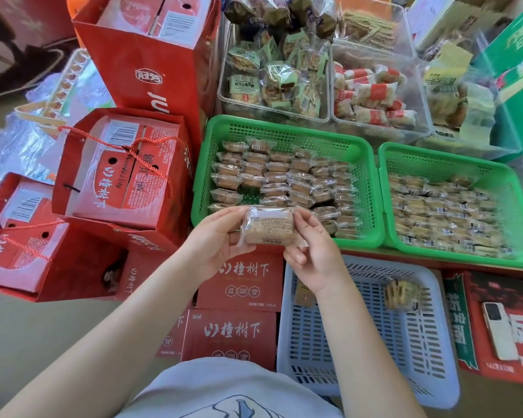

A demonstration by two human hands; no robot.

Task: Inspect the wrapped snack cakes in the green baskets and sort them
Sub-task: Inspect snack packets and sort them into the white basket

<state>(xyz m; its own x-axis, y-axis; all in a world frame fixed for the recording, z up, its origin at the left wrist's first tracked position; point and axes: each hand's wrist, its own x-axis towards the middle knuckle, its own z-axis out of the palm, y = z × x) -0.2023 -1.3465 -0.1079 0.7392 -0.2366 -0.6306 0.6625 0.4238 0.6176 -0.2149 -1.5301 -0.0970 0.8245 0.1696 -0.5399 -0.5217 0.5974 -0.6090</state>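
Now gripping one clear-wrapped brown snack cake (pixel 267 226) with left hand (pixel 221 236) and right hand (pixel 313 251), above left green plastic basket's (pixel 287 128) near rim.

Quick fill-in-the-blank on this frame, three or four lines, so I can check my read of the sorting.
1. Both hands, left and right, hold one wrapped ____.
2. The two baskets full of cakes are coloured ____.
3. The pale blue basket lies ____ to the person than the green ones.
4. A ____ lies on the red box at right.

Missing: cake; green; nearer; phone
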